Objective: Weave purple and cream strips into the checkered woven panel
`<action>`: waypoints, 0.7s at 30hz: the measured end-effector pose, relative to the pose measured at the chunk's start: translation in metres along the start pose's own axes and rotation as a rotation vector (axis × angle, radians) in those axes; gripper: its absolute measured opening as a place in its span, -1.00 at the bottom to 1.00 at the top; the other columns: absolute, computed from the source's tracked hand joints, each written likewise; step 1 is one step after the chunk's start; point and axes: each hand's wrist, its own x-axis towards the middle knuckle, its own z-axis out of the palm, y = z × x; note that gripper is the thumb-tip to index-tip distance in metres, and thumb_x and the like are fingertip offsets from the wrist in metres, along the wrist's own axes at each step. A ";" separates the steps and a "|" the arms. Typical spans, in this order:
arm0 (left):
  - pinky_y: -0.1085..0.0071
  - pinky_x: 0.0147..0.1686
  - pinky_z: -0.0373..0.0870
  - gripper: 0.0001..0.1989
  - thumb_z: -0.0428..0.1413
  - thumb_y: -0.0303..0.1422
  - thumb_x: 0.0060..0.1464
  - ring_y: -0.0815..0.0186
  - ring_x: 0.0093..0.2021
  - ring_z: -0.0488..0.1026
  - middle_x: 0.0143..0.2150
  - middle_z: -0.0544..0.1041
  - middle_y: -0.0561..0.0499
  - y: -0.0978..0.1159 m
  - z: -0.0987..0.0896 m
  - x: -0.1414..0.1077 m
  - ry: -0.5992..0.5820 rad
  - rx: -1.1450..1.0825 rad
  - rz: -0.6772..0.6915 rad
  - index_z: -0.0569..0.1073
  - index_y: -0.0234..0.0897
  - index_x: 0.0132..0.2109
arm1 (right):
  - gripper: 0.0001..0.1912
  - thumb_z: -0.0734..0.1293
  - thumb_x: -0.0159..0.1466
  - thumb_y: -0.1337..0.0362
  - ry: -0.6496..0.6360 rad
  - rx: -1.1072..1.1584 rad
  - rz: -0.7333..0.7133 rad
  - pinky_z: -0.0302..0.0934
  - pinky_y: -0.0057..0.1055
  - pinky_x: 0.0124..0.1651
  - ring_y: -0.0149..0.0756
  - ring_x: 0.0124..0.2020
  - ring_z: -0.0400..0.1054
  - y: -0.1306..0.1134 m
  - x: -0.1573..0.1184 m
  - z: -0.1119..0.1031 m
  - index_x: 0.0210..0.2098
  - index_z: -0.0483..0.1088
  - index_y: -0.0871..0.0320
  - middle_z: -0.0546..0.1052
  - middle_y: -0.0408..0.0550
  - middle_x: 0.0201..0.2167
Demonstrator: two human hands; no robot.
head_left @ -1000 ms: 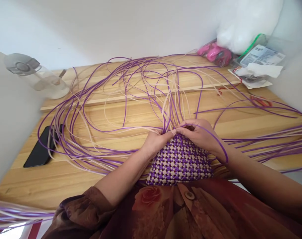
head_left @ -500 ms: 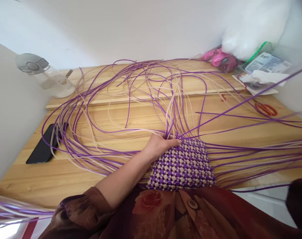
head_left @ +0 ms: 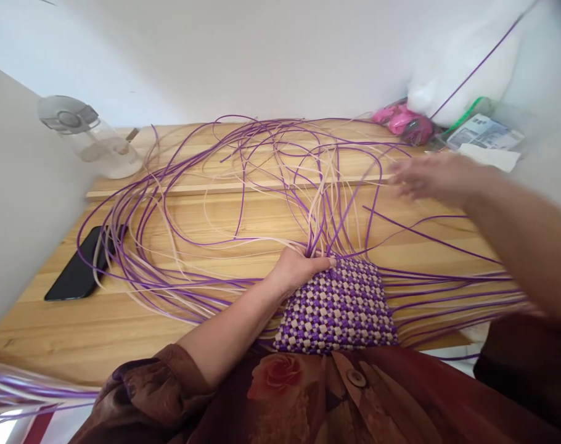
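Note:
A purple-and-beige checkered woven panel (head_left: pixel 340 308) lies at the table's front edge against my shirt, long strands fanning out on its far, left and right sides. My left hand (head_left: pixel 303 268) is closed on its far left corner, thumb on top of the weave and fingers around the bunched strands (head_left: pixel 324 203). My right hand (head_left: pixel 428 176) is raised over the right part of the table, smeared by motion. Its finger posture is unclear, and so is whether it touches the blurred purple strand near it. Another purple strand (head_left: pixel 479 68) runs up to the top right.
At the back left stands a clear bottle with a grey lid (head_left: pixel 70 117). A black phone (head_left: pixel 74 271) lies under strands at left. Pink bundles (head_left: pixel 403 120), a white plastic bag (head_left: pixel 460 74) and papers (head_left: pixel 486 132) sit at the back right. A wooden ledge (head_left: pixel 271 185) crosses the table.
My right hand has come into view from the right, and its arm now covers the orange-handled scissors. The long purple strand has swung upward. My left hand keeps its hold.

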 end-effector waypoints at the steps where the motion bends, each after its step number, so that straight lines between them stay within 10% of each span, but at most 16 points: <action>1: 0.44 -0.46 0.27 -0.73 0.34 -0.24 -0.21 0.38 -0.52 0.38 -0.46 0.53 0.00 0.001 0.000 -0.001 -0.006 -0.016 -0.004 0.52 -0.35 -0.41 | -0.57 0.23 0.35 0.03 -0.132 0.006 0.008 0.26 -0.49 -0.35 -0.41 -0.44 0.43 0.000 -0.007 0.010 -0.32 0.53 0.28 0.57 -0.09 -0.43; 4: 0.46 -0.48 0.24 -0.73 0.35 -0.26 -0.23 0.43 -0.54 0.33 -0.50 0.50 0.06 0.003 0.001 -0.003 -0.008 -0.066 0.003 0.52 -0.34 -0.41 | -0.76 0.35 0.24 0.11 -0.434 -0.039 -0.008 0.21 -0.45 -0.36 -0.36 -0.43 0.43 -0.009 -0.037 0.037 -0.35 0.57 0.14 0.59 -0.09 -0.44; 9: 0.47 -0.51 0.22 -0.74 0.36 -0.27 -0.23 0.46 -0.58 0.27 -0.54 0.45 0.10 0.007 0.003 -0.006 -0.001 -0.071 -0.029 0.50 -0.34 -0.44 | -0.75 0.25 0.33 0.17 -0.426 -0.089 0.010 0.17 -0.40 -0.33 -0.32 -0.39 0.39 -0.037 -0.070 0.029 -0.29 0.54 0.10 0.55 -0.09 -0.42; 15: 0.49 -0.52 0.16 -0.74 0.34 -0.26 -0.20 0.47 -0.57 0.24 -0.54 0.42 0.11 0.006 -0.001 -0.005 -0.021 0.012 0.052 0.48 -0.34 -0.45 | -0.75 0.26 0.33 0.13 -0.519 0.523 0.135 0.30 -0.46 -0.38 -0.41 -0.37 0.41 -0.063 -0.060 0.031 -0.27 0.46 0.18 0.53 0.03 -0.09; 21: 0.48 -0.41 0.23 -0.76 0.32 -0.28 -0.15 0.45 -0.47 0.32 -0.44 0.49 0.07 0.004 -0.001 -0.003 -0.088 -0.041 0.132 0.53 -0.35 -0.35 | -0.70 0.31 0.30 0.06 -0.490 0.743 0.299 0.16 -0.58 -0.55 -0.52 -0.58 0.26 -0.049 -0.041 0.064 -0.28 0.34 0.21 0.45 -0.15 -0.55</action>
